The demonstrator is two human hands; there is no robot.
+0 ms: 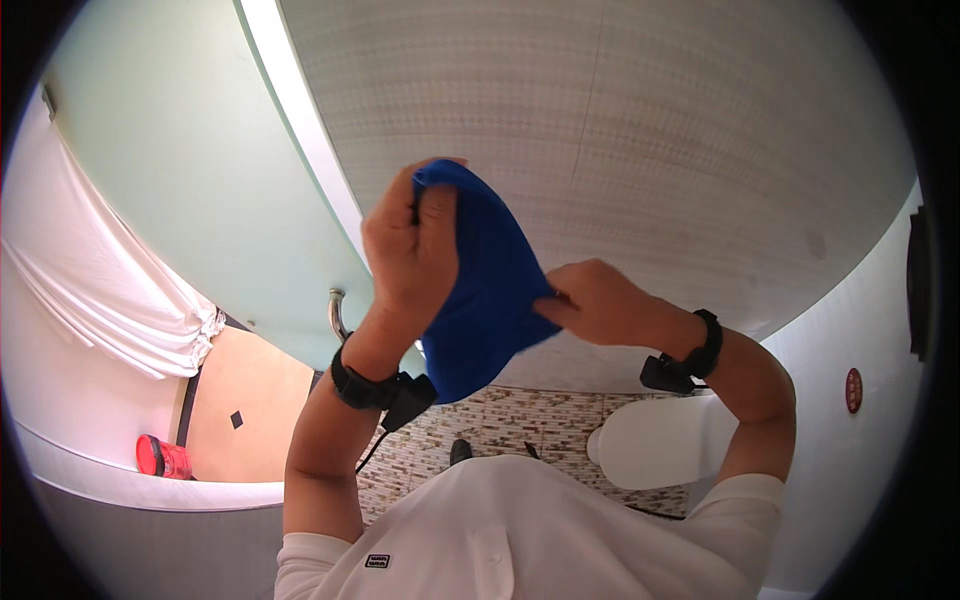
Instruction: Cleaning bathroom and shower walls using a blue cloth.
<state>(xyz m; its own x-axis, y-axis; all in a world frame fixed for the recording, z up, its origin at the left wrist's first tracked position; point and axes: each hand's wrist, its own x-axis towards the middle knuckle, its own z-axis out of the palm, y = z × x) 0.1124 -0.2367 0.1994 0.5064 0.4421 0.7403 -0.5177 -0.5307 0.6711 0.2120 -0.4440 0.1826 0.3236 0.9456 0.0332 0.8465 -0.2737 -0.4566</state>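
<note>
A bright blue cloth (490,285) hangs between my two hands in front of my chest. My left hand (415,240) is closed round its upper left corner, thumb pressed over the fabric. Lower and to the right, my right hand (600,303) pinches the cloth's right edge between thumb and fingers. The cloth droops in a loose fold from the left hand, its lower end hanging near my left wrist. A black wrist strap with a small box sits on each of my wrists.
A pale green door (200,150) with a metal handle (338,312) stands at the left, beside a patterned wall (640,130). A white toilet (660,442) is low on the right. Beyond the doorway are a white curtain (110,270) and a red bin (163,457).
</note>
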